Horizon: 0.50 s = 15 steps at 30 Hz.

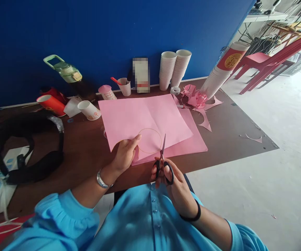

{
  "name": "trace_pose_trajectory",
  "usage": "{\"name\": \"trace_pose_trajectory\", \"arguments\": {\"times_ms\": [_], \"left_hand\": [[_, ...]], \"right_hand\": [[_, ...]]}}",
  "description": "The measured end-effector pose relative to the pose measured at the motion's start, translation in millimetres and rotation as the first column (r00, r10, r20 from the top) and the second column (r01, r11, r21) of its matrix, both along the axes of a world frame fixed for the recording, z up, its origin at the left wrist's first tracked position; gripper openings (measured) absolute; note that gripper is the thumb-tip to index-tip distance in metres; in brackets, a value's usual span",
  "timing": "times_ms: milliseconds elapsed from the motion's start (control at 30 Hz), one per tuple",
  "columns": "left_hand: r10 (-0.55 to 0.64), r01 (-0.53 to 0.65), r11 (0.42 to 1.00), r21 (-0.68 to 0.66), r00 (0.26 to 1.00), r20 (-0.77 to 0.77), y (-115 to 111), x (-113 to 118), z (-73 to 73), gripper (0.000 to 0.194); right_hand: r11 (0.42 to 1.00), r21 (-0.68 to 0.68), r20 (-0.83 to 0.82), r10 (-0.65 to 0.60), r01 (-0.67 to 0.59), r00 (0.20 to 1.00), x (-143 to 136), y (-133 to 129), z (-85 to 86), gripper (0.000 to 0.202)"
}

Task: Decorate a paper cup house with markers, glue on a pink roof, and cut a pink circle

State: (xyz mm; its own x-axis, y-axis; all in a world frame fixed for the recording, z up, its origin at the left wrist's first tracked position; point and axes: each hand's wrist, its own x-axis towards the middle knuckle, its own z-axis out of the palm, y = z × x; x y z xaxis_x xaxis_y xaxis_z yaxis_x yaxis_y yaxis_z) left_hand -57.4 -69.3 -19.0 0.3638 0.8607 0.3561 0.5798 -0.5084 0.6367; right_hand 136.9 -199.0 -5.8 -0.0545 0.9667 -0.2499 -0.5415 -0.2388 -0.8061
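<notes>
My left hand [125, 153] pinches the near edge of a sheet of pink paper [134, 115], thumb on top and fingers hidden beneath. A thin circle outline is drawn on this sheet, just right of my thumb. In my right hand [175, 184] are black-handled scissors [162, 153], fingers through the loops. Their blades point away from me at the sheet's near edge, by the circle's right side. How far apart the blades are is hard to make out. More pink sheets [192, 139] lie under the held one on the brown table [226, 129].
Pink paper scraps [197, 99] lie at the back right beside a leaning stack of cups [221, 71]. Two white cup stacks [168, 71], a tape roll [175, 90] and a bottle [66, 71] stand along the blue partition [108, 31]. A black padded headband [35, 167] lies left.
</notes>
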Motion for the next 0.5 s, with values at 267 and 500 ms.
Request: {"name": "trace_pose_trajectory", "arguments": {"times_ms": [267, 500], "left_hand": [[-0.101, 0.113, 0.979, -0.169, 0.992, 0.078, 0, 3, 5.0, 0.041], [0.289, 0.243, 0.564, -0.790, 0.838, 0.464, 3, 36, 27.1, 0.049]], "right_hand": [[0.998, -0.040, 0.004, 0.038, -0.038, 0.999, 2, 0, 3.3, 0.041], [0.997, -0.067, 0.016, 0.043, -0.042, 0.999, 1, -1, 6.3, 0.045]]}}
